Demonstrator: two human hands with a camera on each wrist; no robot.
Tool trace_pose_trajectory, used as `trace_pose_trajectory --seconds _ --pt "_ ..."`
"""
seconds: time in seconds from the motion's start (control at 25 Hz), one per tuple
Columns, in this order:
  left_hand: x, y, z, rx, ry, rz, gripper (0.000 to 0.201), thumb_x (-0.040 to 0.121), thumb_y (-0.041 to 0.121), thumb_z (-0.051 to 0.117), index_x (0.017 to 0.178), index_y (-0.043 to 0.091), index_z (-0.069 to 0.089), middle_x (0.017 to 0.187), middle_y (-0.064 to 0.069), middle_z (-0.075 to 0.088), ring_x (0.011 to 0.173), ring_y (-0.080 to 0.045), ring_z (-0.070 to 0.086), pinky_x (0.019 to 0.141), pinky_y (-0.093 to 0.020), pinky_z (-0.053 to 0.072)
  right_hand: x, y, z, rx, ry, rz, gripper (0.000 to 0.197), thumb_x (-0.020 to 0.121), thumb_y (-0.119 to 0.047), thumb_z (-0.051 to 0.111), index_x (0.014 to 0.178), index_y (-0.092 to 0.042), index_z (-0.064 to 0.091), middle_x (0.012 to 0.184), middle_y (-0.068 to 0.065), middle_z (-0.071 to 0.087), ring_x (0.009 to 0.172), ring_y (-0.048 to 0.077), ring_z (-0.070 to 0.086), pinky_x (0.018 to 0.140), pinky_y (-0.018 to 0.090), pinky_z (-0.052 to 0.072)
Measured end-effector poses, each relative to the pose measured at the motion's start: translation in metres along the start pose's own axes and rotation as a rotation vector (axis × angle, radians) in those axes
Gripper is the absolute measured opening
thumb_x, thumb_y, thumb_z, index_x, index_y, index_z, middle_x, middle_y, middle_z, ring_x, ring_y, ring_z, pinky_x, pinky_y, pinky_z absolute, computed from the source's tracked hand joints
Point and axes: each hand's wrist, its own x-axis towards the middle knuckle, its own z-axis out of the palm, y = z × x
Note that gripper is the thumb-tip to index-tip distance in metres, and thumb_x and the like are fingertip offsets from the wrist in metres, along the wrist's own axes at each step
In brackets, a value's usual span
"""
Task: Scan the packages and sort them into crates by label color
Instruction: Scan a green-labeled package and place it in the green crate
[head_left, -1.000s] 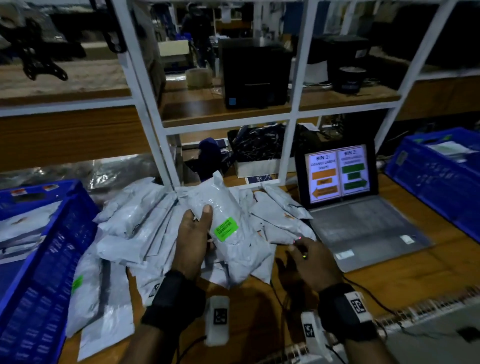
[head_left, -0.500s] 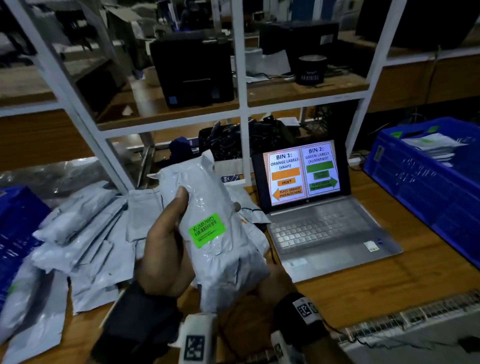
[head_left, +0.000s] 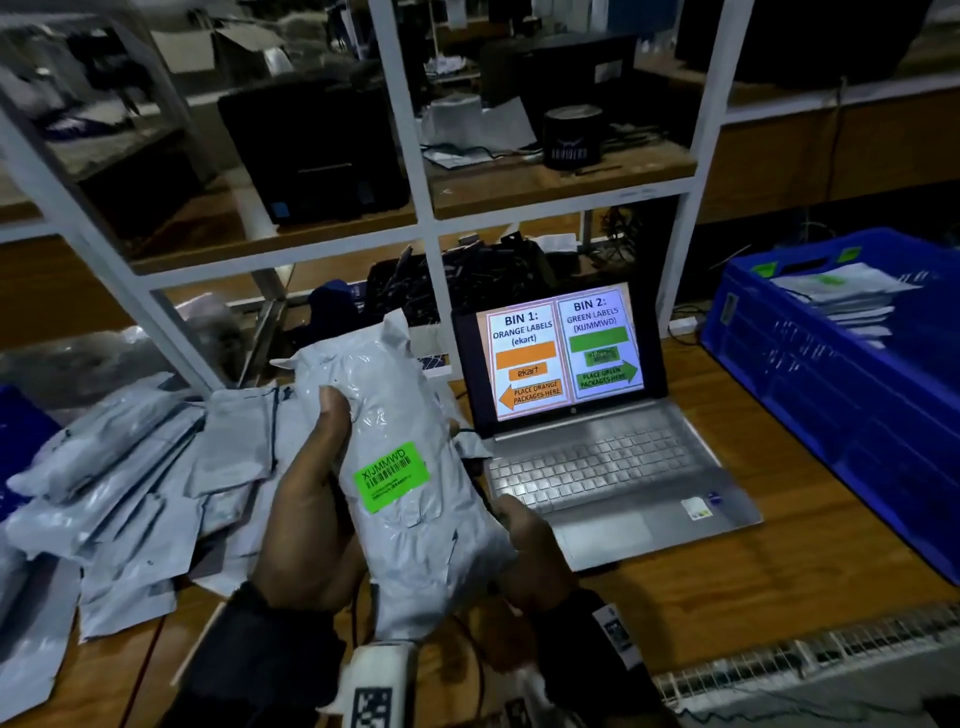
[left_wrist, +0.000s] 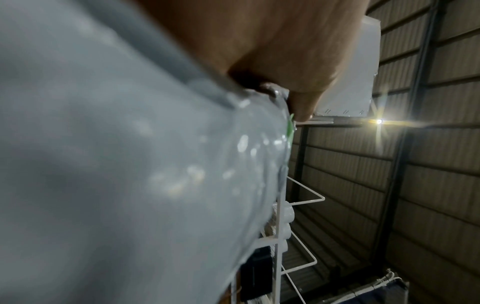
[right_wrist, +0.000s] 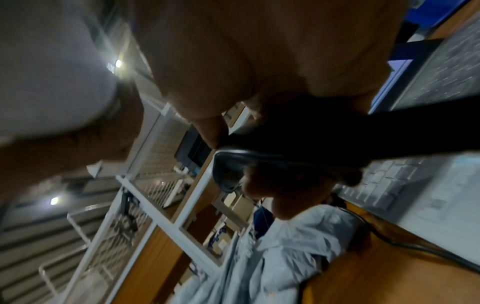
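My left hand (head_left: 306, 499) grips a grey plastic package (head_left: 410, 530) upright above the table, thumb on its front. A green barcode label (head_left: 390, 476) faces me. The left wrist view is filled by the same package (left_wrist: 130, 164) under my left hand (left_wrist: 272, 51). My right hand (head_left: 527, 545) sits low behind the package's right edge. In the right wrist view my right hand (right_wrist: 272, 72) curls round a black handheld scanner (right_wrist: 298, 144). The blue crate (head_left: 852, 395) on the right holds green-labelled packages.
A heap of grey packages (head_left: 130, 493) covers the table's left side. An open laptop (head_left: 602, 467) shows bin instructions: orange left, green right. A white shelf frame (head_left: 431, 218) stands behind. A corner of another blue crate (head_left: 21, 431) shows far left.
The package has come up and closer to me in my left hand. My right hand has moved from the table in under the package's right side. My view has swung right.
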Motion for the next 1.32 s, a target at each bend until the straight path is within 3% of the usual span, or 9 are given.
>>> trace_pose_trajectory --seconds 0.12,0.24,0.36,0.48,0.6,0.68,0.76,0.92,1.32 --pt "0.005 -0.005 -0.002 0.077 0.044 0.017 0.083 0.09 0.074 0.034 0.136 0.015 0.071 0.135 -0.018 0.07 0.122 -0.036 0.069 0.098 -0.049 0.059 -0.003 -0.017 -0.026 0.156 0.082 0.091 0.035 0.101 -0.037 0.063 0.08 -0.01 0.055 0.054 0.001 0.058 0.047 0.019 0.053 0.045 0.026 0.04" --pt "0.017 -0.01 -0.035 0.294 0.237 0.182 0.093 0.085 0.086 0.045 0.149 0.02 0.058 0.142 -0.015 0.066 0.13 -0.038 0.064 0.109 -0.058 0.052 -0.015 -0.035 -0.043 0.242 0.05 0.044 0.043 0.103 -0.038 0.057 0.089 0.003 0.055 0.058 0.016 0.059 0.05 0.028 0.051 0.049 0.033 0.04" --pt "0.028 -0.025 -0.079 0.56 0.497 0.183 0.125 0.066 0.106 0.045 0.161 0.024 0.037 0.16 -0.006 0.049 0.147 -0.03 0.048 0.12 -0.056 0.039 -0.031 -0.053 -0.042 0.263 -0.09 0.024 0.041 0.104 -0.034 0.057 0.082 0.001 0.055 0.059 0.02 0.055 0.05 0.03 0.048 0.05 0.034 0.038" --pt "0.033 -0.039 -0.101 0.488 0.576 0.194 0.108 0.074 0.1 0.048 0.159 0.035 0.037 0.156 0.006 0.054 0.142 -0.027 0.054 0.113 -0.052 0.047 -0.047 -0.074 -0.027 0.235 -0.246 0.075 0.036 0.105 -0.03 0.054 0.084 -0.002 0.057 0.059 0.021 0.055 0.048 0.028 0.048 0.048 0.033 0.035" --pt "0.024 -0.033 -0.091 0.349 0.544 0.284 0.081 0.081 0.091 0.046 0.14 0.035 0.051 0.132 0.013 0.069 0.117 -0.009 0.071 0.095 -0.036 0.058 -0.06 -0.087 -0.006 0.209 -0.336 0.108 0.036 0.105 -0.029 0.053 0.072 -0.019 0.064 0.062 0.023 0.057 0.047 0.028 0.049 0.047 0.033 0.036" --pt "0.021 -0.026 -0.089 0.355 0.511 0.306 0.084 0.08 0.088 0.043 0.143 0.034 0.047 0.133 0.016 0.065 0.107 0.005 0.069 0.088 -0.023 0.058 -0.062 -0.092 0.003 0.214 -0.356 0.12 0.041 0.105 -0.03 0.054 0.066 -0.023 0.064 0.062 0.022 0.057 0.048 0.028 0.049 0.047 0.033 0.04" --pt "0.02 -0.022 -0.091 0.357 0.507 0.313 0.11 0.07 0.1 0.046 0.155 0.031 0.038 0.147 0.014 0.057 0.121 -0.002 0.064 0.098 -0.031 0.055 -0.059 -0.094 0.006 0.19 -0.357 0.126 0.033 0.105 -0.029 0.054 0.079 -0.011 0.065 0.062 0.021 0.057 0.049 0.028 0.05 0.048 0.033 0.041" --pt "0.024 -0.021 -0.102 0.396 0.51 0.295 0.107 0.076 0.098 0.049 0.153 0.024 0.044 0.143 0.001 0.066 0.125 -0.023 0.068 0.107 -0.055 0.053 -0.057 -0.096 0.01 0.116 -0.337 0.114 0.034 0.105 -0.03 0.053 0.088 0.0 0.057 0.061 0.021 0.058 0.05 0.03 0.051 0.049 0.035 0.042" --pt "0.03 -0.031 -0.101 0.425 0.564 0.302 0.102 0.073 0.102 0.044 0.151 0.036 0.042 0.146 0.005 0.062 0.132 -0.022 0.061 0.114 -0.053 0.047 -0.058 -0.099 0.009 0.083 -0.323 0.11 0.033 0.104 -0.031 0.053 0.084 -0.005 0.056 0.061 0.019 0.058 0.053 0.033 0.05 0.052 0.036 0.04"
